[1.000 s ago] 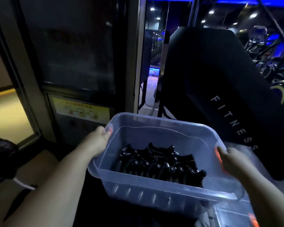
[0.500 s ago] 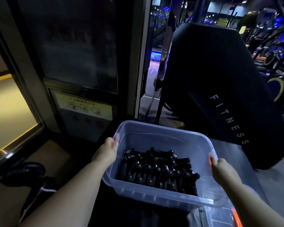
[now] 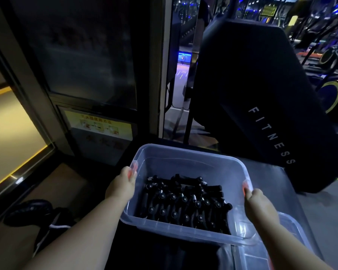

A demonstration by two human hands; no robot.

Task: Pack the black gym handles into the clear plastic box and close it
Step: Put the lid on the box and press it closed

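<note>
Box [image 3: 183, 154] uncovered, handles [image 3: 183, 201] piled inside, left hand [image 3: 121, 189] and right hand [image 3: 259, 204] each gripping a side rim, lid [image 3: 293, 228] on table [image 3: 271, 184] just under its right corner.

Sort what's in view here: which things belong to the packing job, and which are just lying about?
Job: clear plastic box, gripped at its side rims by left hand and right hand; black gym handles inside it; clear lid, apparently, beneath its right corner.
Lying about: FITNESS machine panel; yellow notice; black shoe; exercise bike.
</note>
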